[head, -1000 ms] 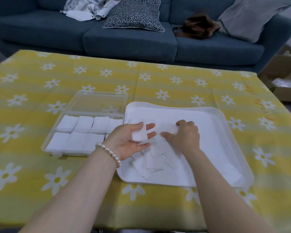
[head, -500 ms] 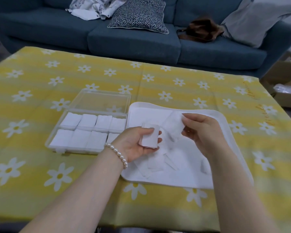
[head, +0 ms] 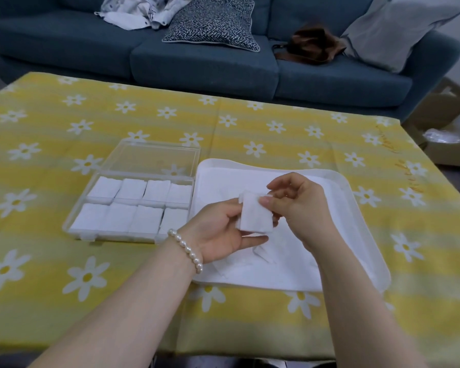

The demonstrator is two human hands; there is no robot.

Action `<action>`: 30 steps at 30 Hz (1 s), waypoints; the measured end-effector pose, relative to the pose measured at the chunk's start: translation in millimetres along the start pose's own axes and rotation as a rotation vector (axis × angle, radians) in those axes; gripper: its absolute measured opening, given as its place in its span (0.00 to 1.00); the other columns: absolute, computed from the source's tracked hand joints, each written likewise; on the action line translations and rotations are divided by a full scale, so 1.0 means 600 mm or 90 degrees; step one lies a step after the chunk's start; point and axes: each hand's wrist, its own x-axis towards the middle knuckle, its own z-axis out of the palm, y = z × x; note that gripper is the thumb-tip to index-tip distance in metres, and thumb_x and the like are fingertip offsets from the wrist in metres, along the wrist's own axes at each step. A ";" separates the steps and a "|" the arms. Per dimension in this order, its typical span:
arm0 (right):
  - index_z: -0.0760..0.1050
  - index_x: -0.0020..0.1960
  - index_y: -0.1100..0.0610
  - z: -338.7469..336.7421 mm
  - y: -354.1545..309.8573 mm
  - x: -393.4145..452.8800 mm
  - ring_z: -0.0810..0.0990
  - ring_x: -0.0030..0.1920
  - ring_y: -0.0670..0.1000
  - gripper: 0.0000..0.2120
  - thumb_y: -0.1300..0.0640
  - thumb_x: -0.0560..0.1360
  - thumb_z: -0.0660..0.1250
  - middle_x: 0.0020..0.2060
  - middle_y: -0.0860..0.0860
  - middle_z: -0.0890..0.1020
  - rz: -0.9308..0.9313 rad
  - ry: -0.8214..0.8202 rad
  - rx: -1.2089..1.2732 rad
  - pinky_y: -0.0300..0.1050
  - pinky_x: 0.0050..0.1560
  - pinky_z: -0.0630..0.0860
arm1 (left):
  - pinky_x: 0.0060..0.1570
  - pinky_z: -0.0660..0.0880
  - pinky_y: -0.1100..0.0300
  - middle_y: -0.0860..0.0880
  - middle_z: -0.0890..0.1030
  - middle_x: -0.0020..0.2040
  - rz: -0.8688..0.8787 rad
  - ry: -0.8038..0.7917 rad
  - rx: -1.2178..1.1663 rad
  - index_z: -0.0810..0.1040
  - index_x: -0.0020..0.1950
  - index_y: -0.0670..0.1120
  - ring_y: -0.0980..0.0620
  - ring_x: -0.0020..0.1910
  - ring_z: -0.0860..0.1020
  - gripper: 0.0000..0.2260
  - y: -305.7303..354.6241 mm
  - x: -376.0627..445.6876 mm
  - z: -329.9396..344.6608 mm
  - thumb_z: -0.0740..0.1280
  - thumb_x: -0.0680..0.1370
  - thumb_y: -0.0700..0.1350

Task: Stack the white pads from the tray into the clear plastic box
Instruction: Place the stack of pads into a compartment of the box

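In the head view, a small stack of white pads (head: 255, 215) is being held above the white tray (head: 356, 208), near the middle of the frame; its long axis is being kept roughly along the twelve-to-six line, tilted slightly so that the top leans toward eleven o'clock, with a broad face turned toward the camera. The stack is being gripped by the left hand (head: 218, 232), whose thumb is curled beneath it and whose fingers are wrapped behind it, and its upper right corner is being pinched by the right hand (head: 298, 208) between thumb and forefinger. A pearl bracelet (head: 186, 248) is being worn on the left wrist. Loose pads (head: 263, 254) are being left lying flat in the tray at about six o'clock from the held stack, their outlines hard to tell apart against the white lining. The clear plastic box (head: 133, 197) is being kept just beside the tray at nine o'clock, its lid (head: 154, 160) laid open toward twelve o'clock; eight stacks of pads are being held in it, in two rows of four. Everything is being supported by a table covered with a yellow daisy tablecloth (head: 276, 128); faint writing along its edge at three o'clock cannot be read. A blue sofa (head: 197, 62) with cushions is being seen at twelve o'clock.
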 end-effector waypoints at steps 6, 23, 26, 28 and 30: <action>0.74 0.38 0.55 0.009 0.001 0.000 0.72 0.24 0.43 0.13 0.72 0.69 0.69 0.32 0.54 0.75 -0.035 0.019 -0.045 0.35 0.21 0.70 | 0.58 0.72 0.48 0.40 0.78 0.59 -0.002 0.009 -0.025 0.73 0.67 0.42 0.42 0.61 0.76 0.17 0.000 0.001 -0.001 0.56 0.81 0.44; 0.75 0.44 0.52 0.042 0.012 0.003 0.78 0.38 0.52 0.09 0.48 0.71 0.71 0.40 0.53 0.80 0.027 0.071 -0.158 0.44 0.38 0.72 | 0.38 0.75 0.63 0.46 0.79 0.43 0.128 0.301 0.005 0.76 0.49 0.42 0.53 0.40 0.78 0.04 0.070 -0.056 -0.056 0.62 0.78 0.37; 0.76 0.44 0.55 0.055 0.015 -0.001 0.77 0.37 0.52 0.09 0.50 0.72 0.71 0.37 0.52 0.79 0.042 0.050 -0.172 0.43 0.37 0.71 | 0.26 0.71 0.69 0.48 0.80 0.39 0.200 0.447 0.084 0.77 0.45 0.43 0.56 0.36 0.77 0.04 0.089 -0.094 -0.104 0.67 0.75 0.34; 0.77 0.44 0.56 0.065 0.018 -0.002 0.77 0.37 0.53 0.09 0.50 0.72 0.70 0.39 0.55 0.80 0.055 0.033 -0.186 0.44 0.37 0.71 | 0.27 0.69 0.68 0.48 0.80 0.39 0.228 0.519 0.144 0.77 0.45 0.45 0.55 0.35 0.76 0.07 0.097 -0.115 -0.133 0.71 0.73 0.35; 0.77 0.44 0.57 0.077 0.019 -0.003 0.77 0.37 0.52 0.09 0.51 0.72 0.70 0.41 0.57 0.81 0.064 0.016 -0.194 0.44 0.37 0.71 | 0.27 0.69 0.67 0.48 0.79 0.38 0.245 0.601 0.192 0.74 0.44 0.47 0.55 0.33 0.75 0.12 0.102 -0.132 -0.160 0.74 0.69 0.36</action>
